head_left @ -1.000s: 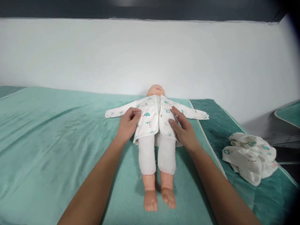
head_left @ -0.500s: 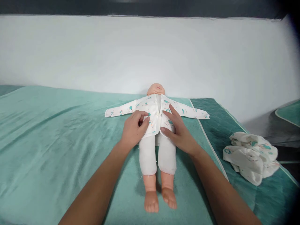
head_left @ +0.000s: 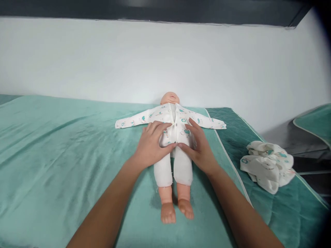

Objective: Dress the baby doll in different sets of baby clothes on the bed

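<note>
A baby doll (head_left: pixel 183 172) lies on its back, head toward the wall, feet toward me. It wears a white printed jacket (head_left: pixel 161 112) with both sleeves spread sideways; the front edges meet at mid-chest and part at the neck. My left hand (head_left: pixel 152 143) rests on the jacket's left lower part, fingers apart, its thumb at the bottom of the front opening. On the other side my right hand (head_left: pixel 200 146) touches the jacket with spread fingers, its thumb tip close to the left thumb. Neither hand is closed on the cloth.
Light green cloth (head_left: pixel 64 155) covers the bed under the doll. At the right, a crumpled white printed garment (head_left: pixel 269 165) lies on a darker green quilted cover (head_left: pixel 292 210). A white wall (head_left: pixel 165 58) stands behind the doll's head.
My left hand has moved right and opened from a pinch, its thumb now at the jacket's lower front edge. My right hand has shifted slightly. The view has turned a little to the right.
</note>
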`<state>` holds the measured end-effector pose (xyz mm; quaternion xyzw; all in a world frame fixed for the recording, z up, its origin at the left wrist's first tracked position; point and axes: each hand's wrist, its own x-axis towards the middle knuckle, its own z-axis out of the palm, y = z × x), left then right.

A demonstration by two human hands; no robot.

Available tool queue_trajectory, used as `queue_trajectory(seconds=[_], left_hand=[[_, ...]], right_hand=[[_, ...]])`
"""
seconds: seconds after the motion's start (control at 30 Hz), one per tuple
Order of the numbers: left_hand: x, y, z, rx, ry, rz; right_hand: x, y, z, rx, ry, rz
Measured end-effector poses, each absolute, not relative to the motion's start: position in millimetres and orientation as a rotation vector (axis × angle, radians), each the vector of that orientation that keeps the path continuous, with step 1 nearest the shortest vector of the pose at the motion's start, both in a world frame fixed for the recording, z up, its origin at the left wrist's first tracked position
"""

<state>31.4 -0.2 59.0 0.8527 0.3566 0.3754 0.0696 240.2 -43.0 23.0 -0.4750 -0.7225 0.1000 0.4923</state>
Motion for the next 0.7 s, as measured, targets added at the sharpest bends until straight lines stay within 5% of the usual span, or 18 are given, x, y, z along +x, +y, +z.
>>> queue_trajectory(seconds=[0.33, 0.7], left_hand=[[34.6, -1.5, 56.9, 2.498, 1.128, 1.154], [17.8, 24.8, 47.4, 0.724, 0.987, 1.78]], right_hand=[[222.1, -65.2, 20.0, -1.326, -1.68, -0.026], [247.9, -50.3, 19.2, -0.945, -0.643, 0.618]])
